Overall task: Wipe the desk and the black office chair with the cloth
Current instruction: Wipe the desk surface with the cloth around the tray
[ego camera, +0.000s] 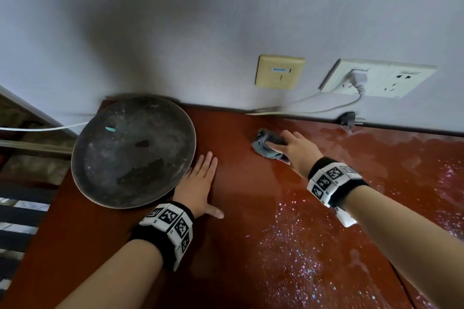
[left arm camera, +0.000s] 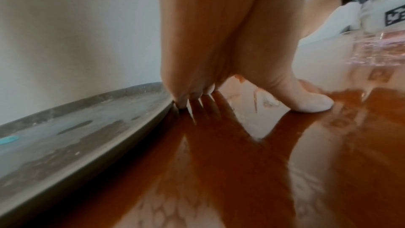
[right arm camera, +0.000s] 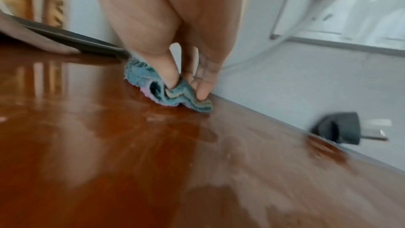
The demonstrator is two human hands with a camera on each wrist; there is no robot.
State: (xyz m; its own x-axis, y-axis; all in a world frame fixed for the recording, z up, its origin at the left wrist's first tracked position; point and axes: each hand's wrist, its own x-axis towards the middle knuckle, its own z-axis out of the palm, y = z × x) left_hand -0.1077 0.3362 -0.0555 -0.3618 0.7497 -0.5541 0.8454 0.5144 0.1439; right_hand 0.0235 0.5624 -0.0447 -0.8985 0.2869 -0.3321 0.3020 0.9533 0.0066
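Note:
A glossy red-brown desk (ego camera: pixel 251 221) fills the lower half of the head view, wet and streaked on its right side. My right hand (ego camera: pixel 293 149) grips a bunched blue-grey cloth (ego camera: pixel 266 144) and holds it down on the desk near the back wall; in the right wrist view the thumb and fingers (right arm camera: pixel 203 82) pinch the cloth (right arm camera: pixel 153 82). My left hand (ego camera: pixel 200 183) lies flat on the desk with fingers straight, its edge touching the rim of a round dark tray (ego camera: pixel 133 150). The left wrist view shows the fingertips (left arm camera: pixel 188 96) against the tray rim (left arm camera: pixel 105 127). No black office chair is in view.
The tray sits at the desk's back left corner. On the wall are a beige socket plate (ego camera: pixel 280 71) and a white outlet strip (ego camera: pixel 376 78) with a white plug and cable. A black plug (ego camera: pixel 347 118) lies at the desk's back edge. The desk's left edge drops toward a striped floor.

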